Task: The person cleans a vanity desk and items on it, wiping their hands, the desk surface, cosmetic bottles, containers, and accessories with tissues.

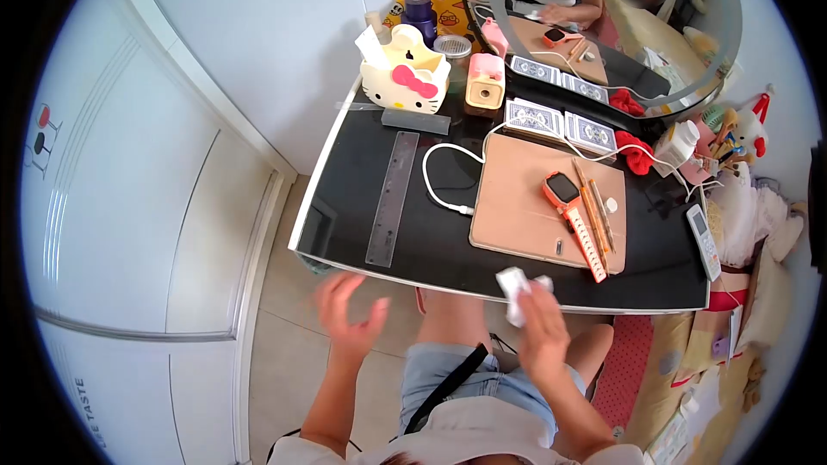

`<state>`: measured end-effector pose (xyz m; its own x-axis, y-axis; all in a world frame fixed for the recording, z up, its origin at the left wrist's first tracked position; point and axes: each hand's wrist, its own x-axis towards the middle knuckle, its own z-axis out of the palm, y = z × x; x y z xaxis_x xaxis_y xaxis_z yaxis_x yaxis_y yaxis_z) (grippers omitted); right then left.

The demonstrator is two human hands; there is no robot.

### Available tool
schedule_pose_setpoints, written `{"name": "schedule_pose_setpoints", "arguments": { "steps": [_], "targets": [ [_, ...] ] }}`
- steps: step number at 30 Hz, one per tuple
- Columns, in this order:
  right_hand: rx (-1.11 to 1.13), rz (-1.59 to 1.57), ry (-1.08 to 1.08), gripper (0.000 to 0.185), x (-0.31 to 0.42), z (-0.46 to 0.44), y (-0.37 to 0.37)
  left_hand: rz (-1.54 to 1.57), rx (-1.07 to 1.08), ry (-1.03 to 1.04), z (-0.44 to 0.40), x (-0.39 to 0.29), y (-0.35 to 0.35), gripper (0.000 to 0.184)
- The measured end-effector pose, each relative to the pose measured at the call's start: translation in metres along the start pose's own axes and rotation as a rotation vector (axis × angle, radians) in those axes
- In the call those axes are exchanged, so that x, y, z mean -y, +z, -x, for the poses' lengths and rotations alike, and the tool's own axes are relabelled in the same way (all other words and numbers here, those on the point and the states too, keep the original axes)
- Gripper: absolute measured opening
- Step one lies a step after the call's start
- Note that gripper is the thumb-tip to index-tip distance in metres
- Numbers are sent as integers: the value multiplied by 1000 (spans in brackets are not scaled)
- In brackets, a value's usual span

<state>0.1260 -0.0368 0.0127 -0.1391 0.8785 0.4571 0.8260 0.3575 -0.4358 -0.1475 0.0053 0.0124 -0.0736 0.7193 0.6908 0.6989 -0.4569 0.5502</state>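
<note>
desk (336, 194): clear ruler (394, 200) at left, white cable (462, 208) looping to the tan notebook (517, 189), orange watch (575, 211) on it, remote (704, 241) near the right edge
left hand (349, 314): near the front edge, fingers spread
right hand (544, 327): fingers closed on crumpled white tissue (514, 294), at the front edge
open room: bare black strip between ruler and notebook

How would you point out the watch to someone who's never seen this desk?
On the black desktop, find the tan pad. Toward its right side, just left of slim sticks, lies the orange watch; its dark face and broad strap set it apart.
</note>
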Motion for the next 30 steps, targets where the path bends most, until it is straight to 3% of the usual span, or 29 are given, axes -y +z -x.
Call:
{"name": "schedule_pose_setpoints", "arguments": {
  "steps": [1, 4, 7, 10, 11, 14, 17, 20, 22, 25, 27, 30],
  "targets": [
    [36, -16, -59, 50, 9, -15, 9, -52, 147, 63, -20, -10, 2, 45],
    [113, -47, -187, 46, 28, -57, 39, -218, 412, 54, -41, -11, 10, 54],
    [131, -34, -188, 41, 46, -88, 64, -164, 443, 146, -34, 12, 11, 47],
    [116, -74, -176, 42, 54, -106, 75, -64, 362, 247, -29, 23, 8, 42],
    [128, -89, -162, 44, 55, -108, 77, -37, 322, 196, -27, 20, 3, 30],
    [166, -62, -197, 47, 50, -107, 78, 12, -11, 11, -13, 28, -11, 17],
    [209, -124, -201, 54, 49, -99, 71, 268, -342, -41, -22, 6, -17, 16],
    [278, -149, -199, 55, 42, -89, 70, 352, -14, 252, -50, -28, 9, 18],
    [281, -228, -197, 54, 36, -83, 78, 228, 138, 419, -67, -44, 39, 18],
    [239, -401, -86, 53, 40, -80, 76, 225, 260, 387, -71, -55, 79, 17],
    [202, -343, -107, 54, 50, -87, 70, 210, 289, 325, -73, -58, 87, 20],
    [124, -271, -122, 56, 55, -97, 81, 160, 546, 378, -82, -51, 81, 25]
  ]
}}
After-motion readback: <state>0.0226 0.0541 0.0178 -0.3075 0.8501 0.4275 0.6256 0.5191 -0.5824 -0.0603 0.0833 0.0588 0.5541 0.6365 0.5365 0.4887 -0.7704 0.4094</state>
